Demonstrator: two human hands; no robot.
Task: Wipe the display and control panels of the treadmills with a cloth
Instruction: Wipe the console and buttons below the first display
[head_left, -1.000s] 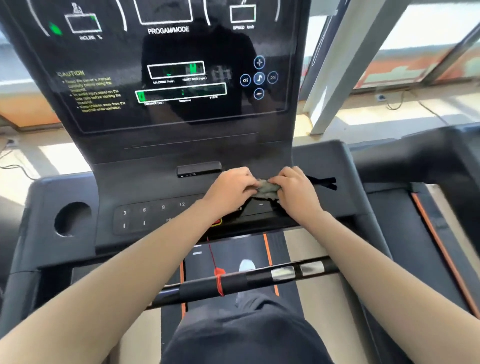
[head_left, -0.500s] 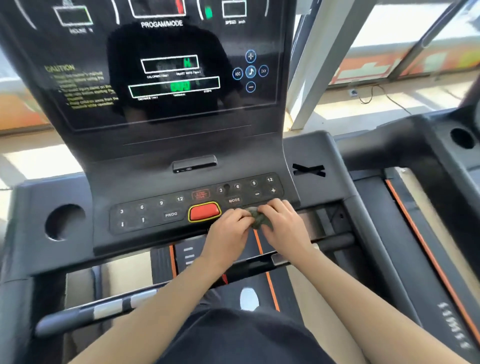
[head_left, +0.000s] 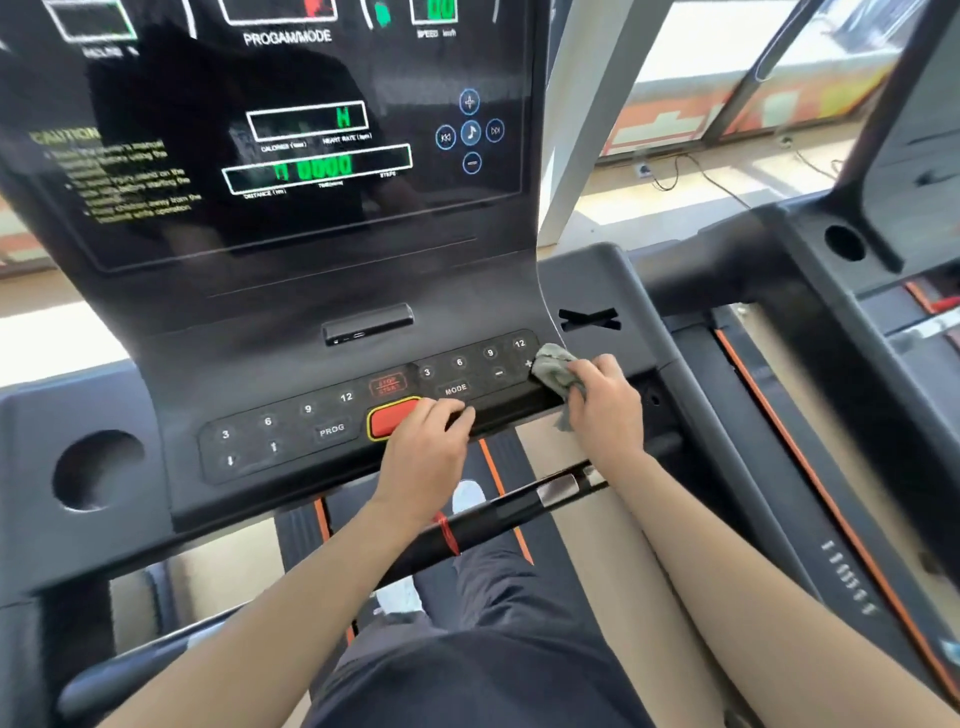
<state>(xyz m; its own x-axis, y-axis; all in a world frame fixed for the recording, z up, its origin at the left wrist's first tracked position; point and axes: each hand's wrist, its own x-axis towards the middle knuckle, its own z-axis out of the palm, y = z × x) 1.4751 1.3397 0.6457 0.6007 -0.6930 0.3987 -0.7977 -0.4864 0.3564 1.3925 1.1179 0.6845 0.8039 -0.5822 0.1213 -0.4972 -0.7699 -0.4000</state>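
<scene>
The fingers (head_left: 584, 373) of the right hand (head_left: 608, 410) curl round a crumpled grey-green cloth (head_left: 553, 370). They pinch it against the right-hand end of the control panel (head_left: 291, 439) of a treadmill (head_left: 597, 275), just beside the "+" key and below the "12". A loose tail of the cloth hangs under the hand, past the panel's front lip.

The left hand (head_left: 423, 452) holds nothing. Its fingers (head_left: 457, 415) lie nearly straight and close together along the panel's front edge, touching the right side of the red, yellow-rimmed button (head_left: 387, 420). Whether they press it or only rest there cannot be told from this angle.

Above the keys a small dark tray (head_left: 366, 322) juts out. Higher up, the glossy black display (head_left: 322, 73) glows with green digits near the words "PROGAM/MODE", with a dim reflection of the person across it. The person reaches over a black handlebar (head_left: 519, 512) that has a red band (head_left: 448, 535) wound round it.

A round cup holder (head_left: 96, 470) sits in the treadmill's left wing, and a black taped cross (head_left: 589, 318) marks the right wing. A second treadmill (head_left: 810, 338) stands just to the right, before bright windows (head_left: 701, 62).
</scene>
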